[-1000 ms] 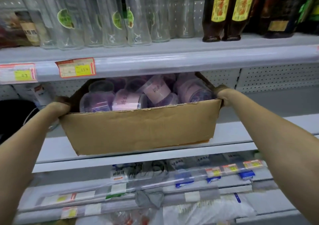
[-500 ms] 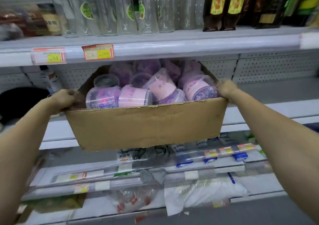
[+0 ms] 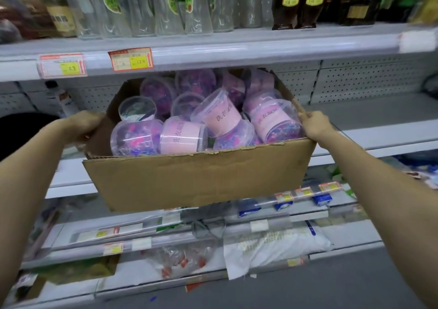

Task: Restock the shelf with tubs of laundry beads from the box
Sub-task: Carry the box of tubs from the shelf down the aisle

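Observation:
I hold an open cardboard box (image 3: 201,178) in front of the middle grey shelf (image 3: 379,128), its front hanging out past the shelf edge. Several clear tubs of purple laundry beads with pink labels (image 3: 180,134) lie jumbled inside, some on their sides. My left hand (image 3: 81,125) grips the box's left wall at the rim. Over on the opposite side, my right hand (image 3: 314,124) grips the right rim near the front corner.
The shelf above (image 3: 237,48) carries clear glass bottles and dark sauce bottles, with price tags (image 3: 130,58) on its edge. To the right of the box the middle shelf is bare. Lower shelves hold bagged goods (image 3: 272,242). A dark round object (image 3: 21,131) sits at left.
The box has come out toward me and tilted, so more of the tubs inside show. Both hands kept their grip on its sides.

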The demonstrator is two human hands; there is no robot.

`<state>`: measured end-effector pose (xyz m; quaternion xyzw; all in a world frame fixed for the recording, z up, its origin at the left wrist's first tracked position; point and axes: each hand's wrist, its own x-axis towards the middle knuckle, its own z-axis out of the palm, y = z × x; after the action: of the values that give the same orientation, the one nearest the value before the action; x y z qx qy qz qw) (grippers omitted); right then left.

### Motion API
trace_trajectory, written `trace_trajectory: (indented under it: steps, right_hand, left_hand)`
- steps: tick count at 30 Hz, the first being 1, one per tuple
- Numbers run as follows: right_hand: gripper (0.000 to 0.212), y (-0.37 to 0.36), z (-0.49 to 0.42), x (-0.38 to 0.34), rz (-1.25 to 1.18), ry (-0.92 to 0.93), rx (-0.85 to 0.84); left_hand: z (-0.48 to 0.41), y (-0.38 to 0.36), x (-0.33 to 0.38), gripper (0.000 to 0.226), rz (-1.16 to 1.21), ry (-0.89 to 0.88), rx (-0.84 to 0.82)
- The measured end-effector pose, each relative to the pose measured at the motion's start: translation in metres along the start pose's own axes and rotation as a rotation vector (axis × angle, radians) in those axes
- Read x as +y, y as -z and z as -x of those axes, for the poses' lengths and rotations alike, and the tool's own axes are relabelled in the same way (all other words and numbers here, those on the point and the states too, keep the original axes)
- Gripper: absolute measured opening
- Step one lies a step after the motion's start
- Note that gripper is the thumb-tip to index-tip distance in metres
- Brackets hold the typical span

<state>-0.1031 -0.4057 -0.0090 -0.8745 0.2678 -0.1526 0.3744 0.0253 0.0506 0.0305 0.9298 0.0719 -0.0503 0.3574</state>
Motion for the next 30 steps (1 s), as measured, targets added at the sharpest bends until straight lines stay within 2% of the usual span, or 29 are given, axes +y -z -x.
trace_trajectory:
  steps: [5, 8, 12, 14, 18, 20, 26, 30]
  right_hand:
    - [0.041, -0.001, 0.002, 0.009, 0.066, 0.057, 0.015]
    - [0.042, -0.003, 0.006, 0.016, 0.056, 0.079, 0.030]
    - [0.046, -0.004, 0.011, 0.015, 0.016, 0.086, 0.035]
    - [0.051, -0.002, 0.014, 0.011, 0.017, 0.066, 0.016]
    - [0.068, 0.006, -0.004, 0.005, -0.053, -0.110, -0.096]
    - [0.071, 0.011, -0.015, -0.001, -0.068, -0.106, -0.146]
    - [0.036, 0.010, -0.048, -0.017, 0.067, 0.086, -0.162]
    - [0.034, 0.004, -0.064, -0.025, 0.127, 0.119, -0.119]
  left_hand:
    - [-0.018, -0.012, 0.007, 0.040, -0.047, -0.054, 0.155]
    - [-0.016, -0.019, 0.008, 0.041, -0.155, -0.076, 0.187]
    - [-0.011, -0.028, 0.001, 0.039, -0.264, -0.088, 0.310]
    - [-0.011, -0.030, -0.007, 0.037, -0.275, -0.114, 0.331]
    - [-0.006, -0.029, -0.010, 0.035, -0.273, -0.143, 0.340]
    - [-0.005, -0.030, -0.008, 0.034, -0.273, -0.156, 0.340]
    - [0.005, -0.031, -0.008, 0.036, -0.247, -0.148, 0.360]
    - [0.013, -0.033, -0.011, 0.035, -0.243, -0.143, 0.385]
